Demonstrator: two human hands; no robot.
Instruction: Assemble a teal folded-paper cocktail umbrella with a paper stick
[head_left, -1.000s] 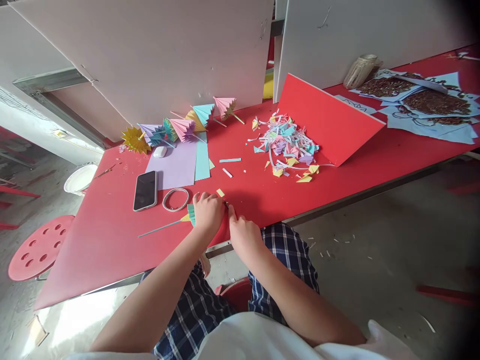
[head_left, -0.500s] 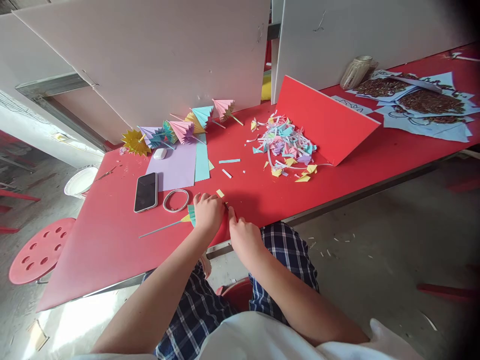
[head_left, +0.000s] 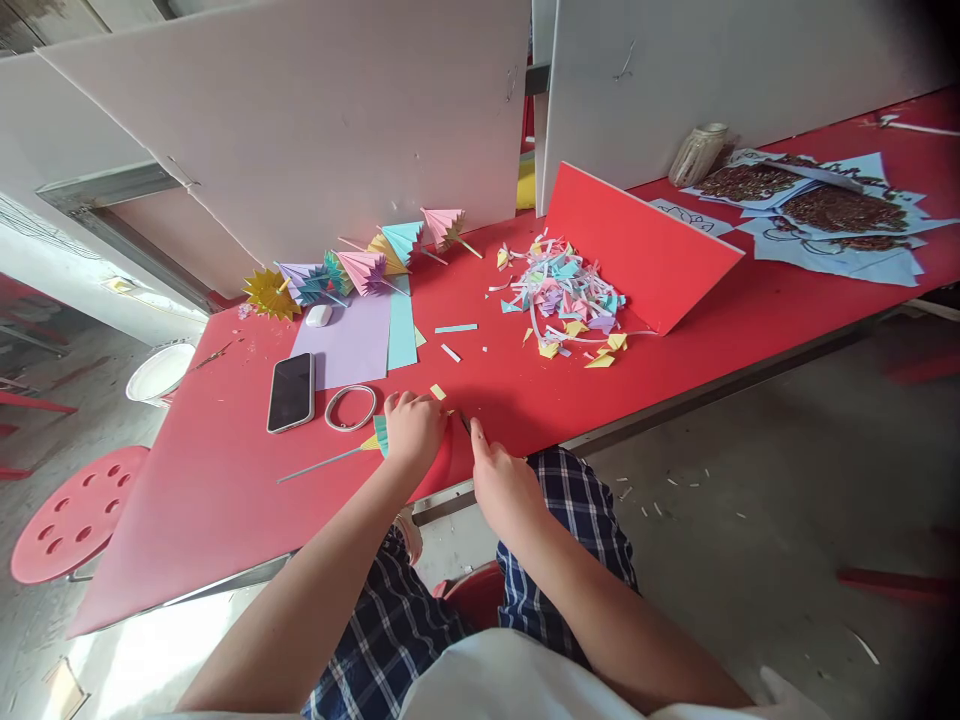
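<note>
My left hand (head_left: 412, 430) is closed around a folded teal and yellow paper umbrella (head_left: 379, 434) near the front edge of the red table (head_left: 225, 480). Its thin stick (head_left: 319, 463) lies out to the left on the table. My right hand (head_left: 499, 480) sits just right of the left hand at the table edge, fingers pinched on a small dark thing (head_left: 465, 422) that I cannot make out. A small yellow paper scrap (head_left: 437, 392) lies just beyond my left hand.
A phone (head_left: 291, 391) and a ring (head_left: 350, 407) lie left of my hands. Purple and teal sheets (head_left: 352, 340), finished paper umbrellas (head_left: 360, 265), a scrap pile (head_left: 566, 295), a leaning red board (head_left: 637, 245), and a red stool (head_left: 71, 510) at the left.
My right hand has drawn slightly right and back from the left hand. The view has shifted a little; the left hand keeps its hold.
</note>
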